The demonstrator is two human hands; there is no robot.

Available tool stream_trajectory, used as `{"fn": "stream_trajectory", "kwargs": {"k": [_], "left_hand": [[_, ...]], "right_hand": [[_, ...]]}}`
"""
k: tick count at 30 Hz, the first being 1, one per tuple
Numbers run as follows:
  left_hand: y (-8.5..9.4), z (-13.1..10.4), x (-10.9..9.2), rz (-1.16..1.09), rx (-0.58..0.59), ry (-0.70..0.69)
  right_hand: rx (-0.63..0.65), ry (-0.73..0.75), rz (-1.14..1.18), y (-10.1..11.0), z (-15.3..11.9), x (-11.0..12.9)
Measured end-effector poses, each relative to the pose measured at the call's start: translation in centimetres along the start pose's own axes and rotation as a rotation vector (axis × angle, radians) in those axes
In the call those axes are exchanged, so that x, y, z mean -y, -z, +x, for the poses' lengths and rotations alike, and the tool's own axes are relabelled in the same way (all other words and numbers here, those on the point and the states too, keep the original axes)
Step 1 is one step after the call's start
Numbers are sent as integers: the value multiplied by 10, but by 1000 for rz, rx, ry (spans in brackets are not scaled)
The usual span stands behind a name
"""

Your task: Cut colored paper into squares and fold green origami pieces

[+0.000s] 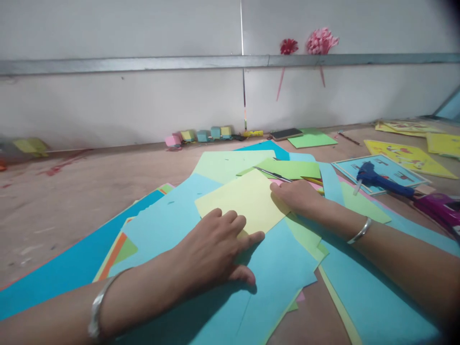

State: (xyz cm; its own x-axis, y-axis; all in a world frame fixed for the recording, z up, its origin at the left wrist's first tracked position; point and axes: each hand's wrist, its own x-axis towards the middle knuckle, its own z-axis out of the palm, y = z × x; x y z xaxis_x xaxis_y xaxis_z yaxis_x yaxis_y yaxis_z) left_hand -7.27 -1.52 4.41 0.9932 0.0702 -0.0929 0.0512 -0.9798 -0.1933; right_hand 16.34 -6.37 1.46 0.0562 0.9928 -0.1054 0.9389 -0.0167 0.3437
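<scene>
pressing the pale yellow paper sheet [244,201] flat, left hand [212,251] and right hand [298,196] lie open-fingered, gripping nothing; creasing likely needs firm, even fingertip pressure next.

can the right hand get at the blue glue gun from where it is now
Probably yes. The right hand lies flat on the yellow sheet, holding nothing, and the blue glue gun lies uncovered to its right, with only flat paper between them.

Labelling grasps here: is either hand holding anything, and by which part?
Nothing is gripped. The left hand lies flat on the yellow sheet at its near corner; the right hand presses its right edge.
</scene>
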Motion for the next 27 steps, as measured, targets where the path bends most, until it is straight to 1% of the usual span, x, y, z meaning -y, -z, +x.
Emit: {"fn": "stream_trajectory", "kwargs": {"k": [4, 7, 10, 13, 16, 19, 22, 23, 26, 27], "left_hand": [[-2, -17, -9, 36, -50, 20], [-6, -27, -21, 90, -60, 53], [-16, -38, -34, 152, -88, 65], [-28, -51, -48, 187, -154, 70], [-32, -59, -57, 201, -215, 117], [-23, -52, -62, 206, -261, 148], [-12, -32, -60, 225, -328, 94], [-12, -25, -58, 242, -327, 105], [-23, -11, -55, 198, -263, 151], [-28, -9, -54, 173, -207, 154]], "right_hand": [[6, -4, -14, -1, 1, 1], [9, -6, -23, -1, 1, 1], [16, -6, -34, 0, 1, 2], [24, -12, -46, 2, 0, 2], [15, -18, -55, 4, -2, 4], [12, -15, -58, 5, -3, 5], [27, -21, -56, 6, -1, 4], [30, -22, -57, 7, -1, 3], [42, -41, -58, 11, -2, 5], [47, -59, -66, 13, -5, 8]]}}
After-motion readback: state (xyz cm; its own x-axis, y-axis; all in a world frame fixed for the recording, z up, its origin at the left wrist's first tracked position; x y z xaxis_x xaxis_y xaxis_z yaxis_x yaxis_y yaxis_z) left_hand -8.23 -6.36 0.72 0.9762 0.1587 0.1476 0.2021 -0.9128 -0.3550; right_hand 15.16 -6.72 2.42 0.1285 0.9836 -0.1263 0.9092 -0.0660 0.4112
